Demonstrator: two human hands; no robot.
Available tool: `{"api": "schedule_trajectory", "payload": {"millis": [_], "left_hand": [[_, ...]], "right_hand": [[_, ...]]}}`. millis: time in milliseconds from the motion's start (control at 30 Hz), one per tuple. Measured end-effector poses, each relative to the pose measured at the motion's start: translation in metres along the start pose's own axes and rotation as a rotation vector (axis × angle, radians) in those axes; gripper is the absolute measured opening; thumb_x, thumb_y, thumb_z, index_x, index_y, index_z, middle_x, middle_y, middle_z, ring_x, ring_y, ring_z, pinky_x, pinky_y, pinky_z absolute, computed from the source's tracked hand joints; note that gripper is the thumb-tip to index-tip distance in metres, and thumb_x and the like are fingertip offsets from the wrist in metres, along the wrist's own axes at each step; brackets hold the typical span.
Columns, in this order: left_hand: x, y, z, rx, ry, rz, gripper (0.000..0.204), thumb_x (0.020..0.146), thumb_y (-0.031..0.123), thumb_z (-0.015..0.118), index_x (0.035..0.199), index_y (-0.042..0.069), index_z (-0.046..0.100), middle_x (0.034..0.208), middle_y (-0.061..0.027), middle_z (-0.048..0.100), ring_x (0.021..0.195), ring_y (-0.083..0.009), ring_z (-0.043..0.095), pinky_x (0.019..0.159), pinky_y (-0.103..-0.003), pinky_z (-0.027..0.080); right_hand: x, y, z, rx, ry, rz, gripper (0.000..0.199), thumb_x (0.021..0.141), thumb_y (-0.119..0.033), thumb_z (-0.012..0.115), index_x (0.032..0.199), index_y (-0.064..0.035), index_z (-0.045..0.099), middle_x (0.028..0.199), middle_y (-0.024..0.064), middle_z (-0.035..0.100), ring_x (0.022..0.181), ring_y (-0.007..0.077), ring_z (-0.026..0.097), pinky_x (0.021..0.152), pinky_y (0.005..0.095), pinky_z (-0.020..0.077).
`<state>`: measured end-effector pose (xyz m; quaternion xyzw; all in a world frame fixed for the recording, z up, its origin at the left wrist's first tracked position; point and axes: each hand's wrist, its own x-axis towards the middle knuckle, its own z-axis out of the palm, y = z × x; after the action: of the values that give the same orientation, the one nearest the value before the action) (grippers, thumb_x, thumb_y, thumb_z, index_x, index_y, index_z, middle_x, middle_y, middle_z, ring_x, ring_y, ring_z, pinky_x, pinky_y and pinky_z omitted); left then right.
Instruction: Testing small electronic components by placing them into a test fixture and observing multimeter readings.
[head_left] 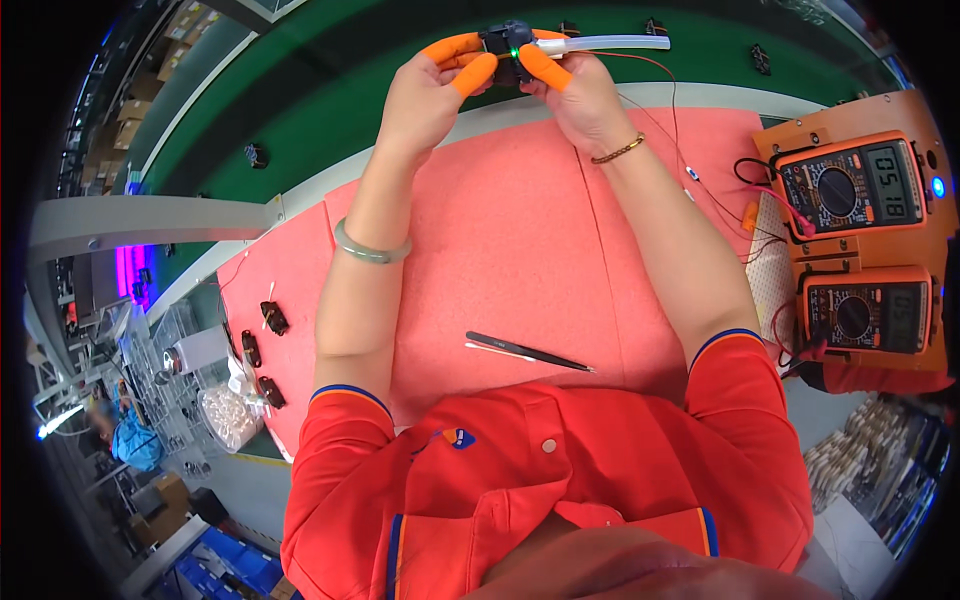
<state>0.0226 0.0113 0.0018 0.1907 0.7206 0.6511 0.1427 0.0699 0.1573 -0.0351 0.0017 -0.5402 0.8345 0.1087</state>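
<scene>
The left hand [428, 95] and right hand [590, 95] together grip one small black device [507, 48], pinched between orange-covered fingertips; one pale tube [625, 43] juts rightward past the right hand. Bodyward of the hands, the pink surface [500, 220] offers open room, down to one pair of tweezers [530, 350]. Left of the left hand, three dark parts [250, 348] lie near the surface's edge; two multimeters [836, 190] sit right of the right hand.

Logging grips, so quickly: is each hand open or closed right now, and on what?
Left hand: closed, holding a black device by its left side.
Right hand: closed, holding the same device by its right side.
</scene>
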Motion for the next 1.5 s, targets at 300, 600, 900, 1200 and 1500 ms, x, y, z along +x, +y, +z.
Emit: {"api": "schedule_trajectory", "payload": {"millis": [300, 600, 900, 1200, 1500], "left_hand": [[0.009, -0.014, -0.016, 0.121, 0.026, 0.121, 0.032, 0.077, 0.008, 0.058, 0.105, -0.002, 0.047, 0.089, -0.0063, 0.055, 0.08, -0.0109, 0.053, 0.073, -0.021, 0.043], [0.015, -0.004, -0.031, -0.654, -0.144, 0.034, 0.033, 0.079, 0.009, 0.054, 0.109, -0.001, 0.044, 0.092, -0.0086, 0.055, 0.082, -0.0148, 0.053, 0.074, -0.027, 0.045], [0.018, -0.016, -0.041, -1.175, -0.272, -0.149, 0.032, 0.083, 0.011, 0.048, 0.111, -0.002, 0.041, 0.097, -0.0107, 0.054, 0.079, -0.0174, 0.051, 0.076, -0.031, 0.044], [0.021, -0.032, -0.047, 0.681, 0.237, -0.075, 0.025, 0.075, 0.016, 0.058, 0.096, 0.003, 0.056, 0.082, -0.0101, 0.059, 0.072, -0.0197, 0.057, 0.069, -0.03, 0.046], [0.017, -0.041, -0.153, 1.284, 0.716, -0.367, 0.025, 0.074, 0.025, 0.053, 0.098, 0.019, 0.059, 0.109, -0.0088, 0.053, 0.098, -0.0266, 0.051, 0.082, -0.036, 0.041]], "right_hand": [[0.002, 0.0, 0.007, -0.177, 0.061, -0.213, 0.028, 0.084, -0.015, 0.048, 0.109, -0.0001, 0.046, 0.094, 0.0075, 0.055, 0.081, 0.0123, 0.053, 0.067, 0.0243, 0.0451], [0.006, -0.001, -0.003, -0.099, 0.241, -0.128, 0.027, 0.085, -0.015, 0.046, 0.107, 0.0013, 0.046, 0.093, 0.0112, 0.056, 0.079, 0.0147, 0.055, 0.065, 0.0236, 0.0457], [0.005, 0.0, -0.006, -0.079, 0.263, -0.058, 0.024, 0.086, -0.013, 0.045, 0.106, 0.0005, 0.045, 0.095, 0.0122, 0.056, 0.079, 0.0153, 0.055, 0.065, 0.0239, 0.0458], [0.003, 0.003, -0.006, -0.07, 0.232, -0.028, 0.024, 0.086, -0.011, 0.043, 0.107, 0.0003, 0.044, 0.096, 0.0129, 0.056, 0.081, 0.0161, 0.055, 0.067, 0.0243, 0.0453], [0.005, 0.002, -0.006, -0.073, 0.234, -0.013, 0.024, 0.086, -0.011, 0.042, 0.107, 0.0009, 0.044, 0.097, 0.013, 0.055, 0.083, 0.0168, 0.054, 0.067, 0.0249, 0.0448]]}}
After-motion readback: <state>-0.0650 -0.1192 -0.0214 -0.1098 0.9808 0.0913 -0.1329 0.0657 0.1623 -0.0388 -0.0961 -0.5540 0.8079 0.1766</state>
